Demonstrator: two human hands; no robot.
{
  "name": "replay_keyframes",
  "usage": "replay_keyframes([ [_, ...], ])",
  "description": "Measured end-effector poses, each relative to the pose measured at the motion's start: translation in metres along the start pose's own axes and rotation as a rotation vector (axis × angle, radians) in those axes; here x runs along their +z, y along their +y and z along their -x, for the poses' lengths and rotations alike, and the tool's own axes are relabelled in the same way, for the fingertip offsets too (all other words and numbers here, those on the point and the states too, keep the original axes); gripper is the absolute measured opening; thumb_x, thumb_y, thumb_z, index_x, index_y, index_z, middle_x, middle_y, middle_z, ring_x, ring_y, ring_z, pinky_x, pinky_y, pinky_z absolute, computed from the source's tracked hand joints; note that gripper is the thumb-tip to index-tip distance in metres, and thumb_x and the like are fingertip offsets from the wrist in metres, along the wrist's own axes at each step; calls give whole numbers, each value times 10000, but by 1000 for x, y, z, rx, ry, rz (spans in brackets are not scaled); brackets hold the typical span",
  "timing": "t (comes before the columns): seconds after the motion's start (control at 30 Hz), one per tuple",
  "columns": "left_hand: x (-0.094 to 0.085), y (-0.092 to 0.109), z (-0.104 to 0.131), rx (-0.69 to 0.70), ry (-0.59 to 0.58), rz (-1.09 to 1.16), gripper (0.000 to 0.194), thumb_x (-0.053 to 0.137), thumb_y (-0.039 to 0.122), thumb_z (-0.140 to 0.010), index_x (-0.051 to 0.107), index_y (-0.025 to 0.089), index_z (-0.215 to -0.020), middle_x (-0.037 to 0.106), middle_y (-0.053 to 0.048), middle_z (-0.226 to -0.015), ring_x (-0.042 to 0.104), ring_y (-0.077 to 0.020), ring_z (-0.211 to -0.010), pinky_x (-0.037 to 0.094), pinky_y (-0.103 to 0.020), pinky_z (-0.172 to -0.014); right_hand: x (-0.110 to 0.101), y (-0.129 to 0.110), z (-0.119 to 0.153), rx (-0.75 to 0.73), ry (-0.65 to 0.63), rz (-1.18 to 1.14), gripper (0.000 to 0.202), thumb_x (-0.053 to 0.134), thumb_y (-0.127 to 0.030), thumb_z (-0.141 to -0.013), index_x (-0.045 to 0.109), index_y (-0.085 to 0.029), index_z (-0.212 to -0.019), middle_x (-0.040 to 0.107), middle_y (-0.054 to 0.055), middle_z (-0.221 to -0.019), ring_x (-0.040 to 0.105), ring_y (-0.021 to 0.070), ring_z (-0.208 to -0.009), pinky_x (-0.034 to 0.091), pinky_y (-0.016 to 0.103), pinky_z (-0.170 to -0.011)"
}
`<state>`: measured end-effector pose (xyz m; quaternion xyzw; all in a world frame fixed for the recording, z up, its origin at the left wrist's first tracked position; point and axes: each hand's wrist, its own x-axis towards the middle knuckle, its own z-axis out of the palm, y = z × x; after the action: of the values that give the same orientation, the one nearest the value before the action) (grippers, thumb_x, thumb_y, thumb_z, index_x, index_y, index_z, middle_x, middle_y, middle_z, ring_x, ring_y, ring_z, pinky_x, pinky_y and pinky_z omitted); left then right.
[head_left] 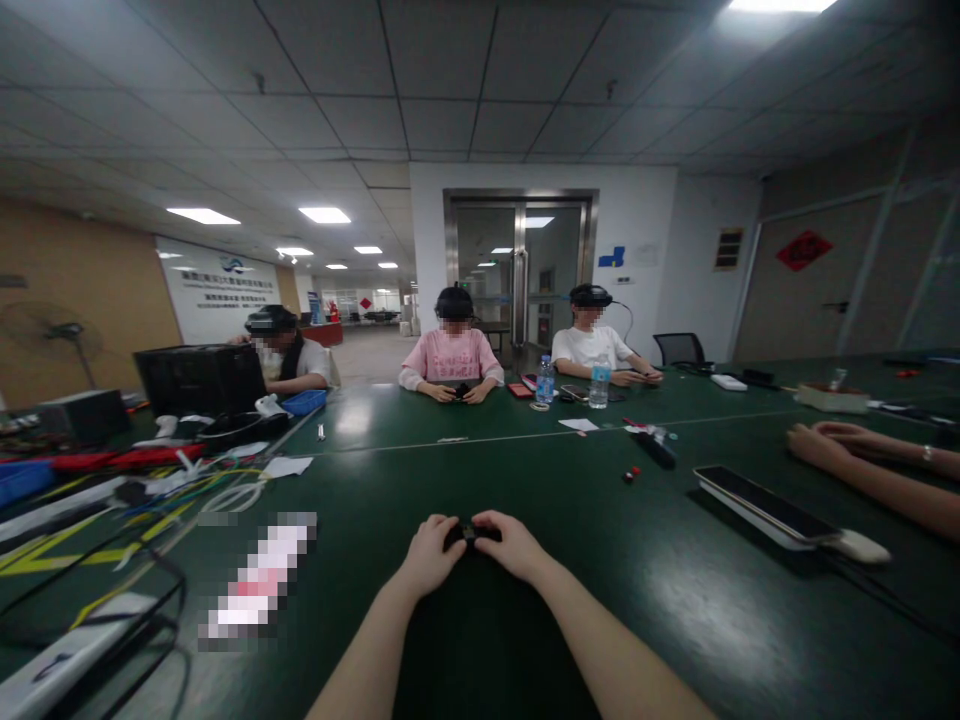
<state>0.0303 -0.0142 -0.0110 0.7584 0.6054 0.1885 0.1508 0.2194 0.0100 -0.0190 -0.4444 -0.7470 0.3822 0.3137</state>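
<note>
Between the two hands, at the near middle of the table, I have a small black object [470, 534]; whether it rests on the surface or sits just above it, I cannot tell. The left hand [431, 556] has its fingers curled in on one end, thumb close, and the right hand [516, 546] closes on the other end the same way. Both grips look nearly fully drawn in, leaving only the middle of the piece exposed.

My worry is a slip: with the thing so small and mostly covered by fingers (I can barely read its shape from here), uneven pressure from the two sides could twist it or shoot it out. On a top this smooth, I judge, it would slide some way.

The green table [360, 500] has a glossy sheen. To the left lie a blurred-out sheet [262, 580] and loose cables [244, 492]; to the right, a dark-screened device [769, 506], near another person's hands [832, 450]. Across the table, a person in pink [454, 352] sits near water bottles [600, 382], with glass doors [491, 260] behind and ceiling lights [325, 215] overhead.
</note>
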Motion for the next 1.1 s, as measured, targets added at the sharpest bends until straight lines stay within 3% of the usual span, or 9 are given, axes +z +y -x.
replay_keyframes([
  [0.33,-12,3,8,23,-12,117,441,479,407,-813,522,242,-1219,514,-33,-1233,461,-221,-1130,364,-326,-969,-3,-8,8,27,-15,57,308,542,-301,-782,589,-295,-1086,607,-18,-1119,545,198,-1071,409,339,-923],
  [0.83,-1,-4,-3,-40,-6,-45,426,435,408,-848,492,248,-1239,486,-39,-1260,429,-225,-1156,319,-338,-977,-1,-1,5,39,57,109,341,536,-318,-786,574,-287,-1123,581,15,-1161,523,216,-1100,378,368,-960],
  [1.1,-11,4,-10,-96,-47,-44,440,541,404,-777,556,212,-1173,529,-87,-1192,486,-277,-1093,382,-380,-906,-3,1,-1,24,30,76,286,548,-280,-775,597,-253,-1056,615,11,-1076,558,195,-1028,409,346,-919],
])
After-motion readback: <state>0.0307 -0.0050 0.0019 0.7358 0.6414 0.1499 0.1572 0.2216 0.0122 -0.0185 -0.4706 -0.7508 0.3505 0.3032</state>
